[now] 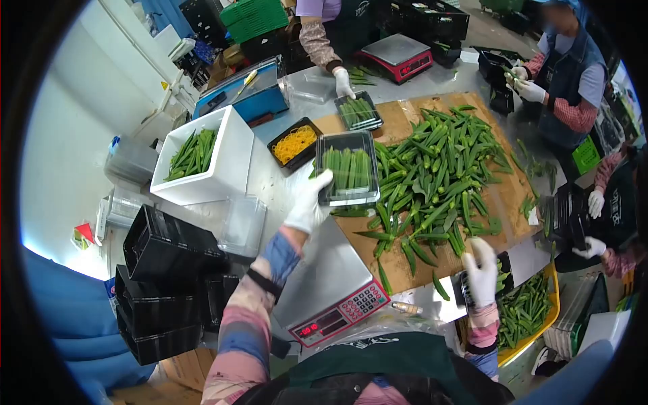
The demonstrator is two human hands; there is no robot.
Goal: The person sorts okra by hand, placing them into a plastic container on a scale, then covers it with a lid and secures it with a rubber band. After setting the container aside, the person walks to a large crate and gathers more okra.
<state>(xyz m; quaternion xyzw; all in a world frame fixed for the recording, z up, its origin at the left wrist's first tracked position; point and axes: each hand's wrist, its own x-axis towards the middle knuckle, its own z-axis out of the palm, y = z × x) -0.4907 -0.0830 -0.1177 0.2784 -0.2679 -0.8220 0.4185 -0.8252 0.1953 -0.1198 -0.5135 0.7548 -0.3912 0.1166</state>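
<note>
My left hand [307, 208], in a white glove, grips a lidded black tray of okra [349, 169] by its near left corner. The okra pods show through the clear lid, lined up side by side. My right hand [481, 271], also gloved, is at the near edge of the loose okra pile [435, 169], fingers apart and holding nothing. Beneath it, partly hidden, is a black tray with okra [503, 271]. Left of the pile, below my left hand, stands a scale [324, 273] with a red front panel and a lit display.
A box of rubber bands [295, 143], a white foam box with okra [233, 155] and stacked black trays [162, 253] are on the left. Another packed tray [359, 111] lies near a co-worker's gloved hand [343, 82]. A yellow crate [548, 312] of okra stands lower right.
</note>
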